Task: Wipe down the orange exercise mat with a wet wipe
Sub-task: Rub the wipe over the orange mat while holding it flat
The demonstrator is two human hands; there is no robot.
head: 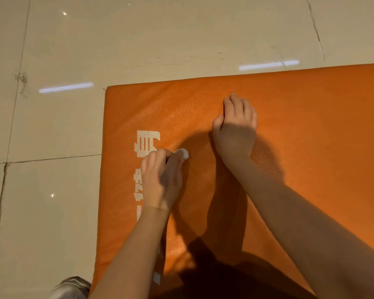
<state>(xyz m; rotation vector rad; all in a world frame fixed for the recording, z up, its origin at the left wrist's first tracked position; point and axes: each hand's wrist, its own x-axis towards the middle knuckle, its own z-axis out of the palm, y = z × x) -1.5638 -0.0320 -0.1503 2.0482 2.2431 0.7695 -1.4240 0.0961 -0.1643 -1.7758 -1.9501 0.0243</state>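
Left grip (162, 178) tight (right grip (235, 126) flat)

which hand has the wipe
The left hand, pinching the white wipe against the orange mat by the white lettering. The right hand holds nothing and just rests on the mat.

An indoor room with the look of an exercise space: a padded orange mat (311, 100) with white printed characters (148, 143) lies on a glossy beige tiled floor (52, 130), where long strip-light reflections (66, 87) shine left of and beyond the mat
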